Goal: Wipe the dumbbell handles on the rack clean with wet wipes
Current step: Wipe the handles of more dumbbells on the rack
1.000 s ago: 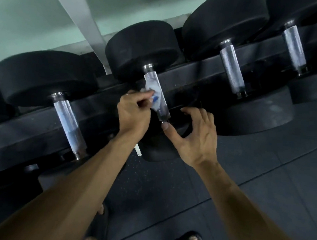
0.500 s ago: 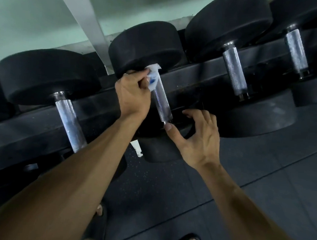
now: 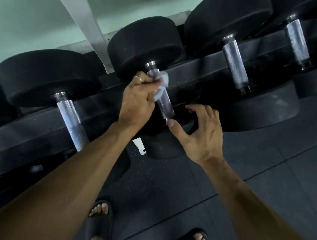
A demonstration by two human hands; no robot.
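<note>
head view, dumbbell rack (image 3: 194, 70) with four knurled steel handles. the left hand (image 3: 136, 100) is curled round the upper part of the second handle from the left (image 3: 164, 99), pinching a crumpled wet wipe (image 3: 162, 84) against the metal just below the far black weight head (image 3: 145, 45). the right hand (image 3: 203, 133) is spread and relaxed, holding nothing; its thumb tip touches the near end of the same handle, its fingers rest near the rack rail. judged from this view, the wipe is soft, light and limp, so it must be wrapped and squeezed round the bar to keep contact; the dumbbell is stiff and heavy and will likely stay put in its cradle (the knurling may snag the tissue). the neighbouring handle at left (image 3: 70, 122) and two at right (image 3: 235, 67) (image 3: 297, 41) lie free. the near head of the wiped dumbbell is dark and largely hidden behind both hands; whether the handle's underside has been covered cannot be told.
</note>
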